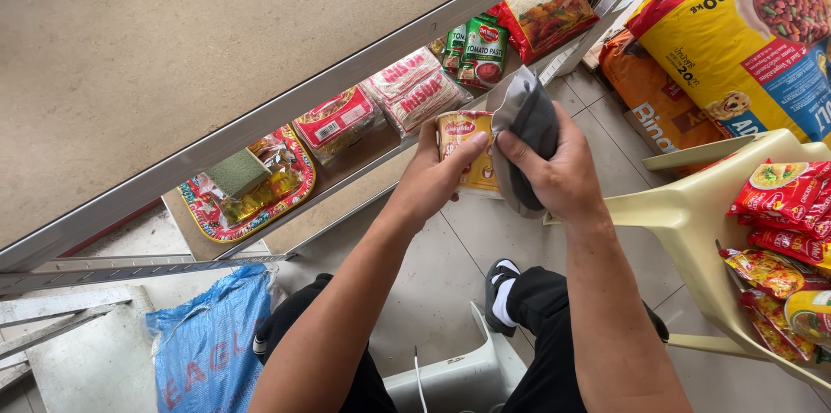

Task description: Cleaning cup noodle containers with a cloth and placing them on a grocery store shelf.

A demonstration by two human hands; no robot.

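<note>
A seated person's left hand (437, 172) grips a yellow noodle cup (467, 149) steady in front of the metal shelf (286, 114), while the right hand (554, 172) presses a bunched grey cloth (524, 123) against its side, apparently wiping it.

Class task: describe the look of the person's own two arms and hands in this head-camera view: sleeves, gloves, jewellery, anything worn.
Both forearms are bare to the elbow, with no sleeve in view. The left hand and the right hand wear no gloves. No rings, watch or wristband can be seen on the parts that show.
</note>
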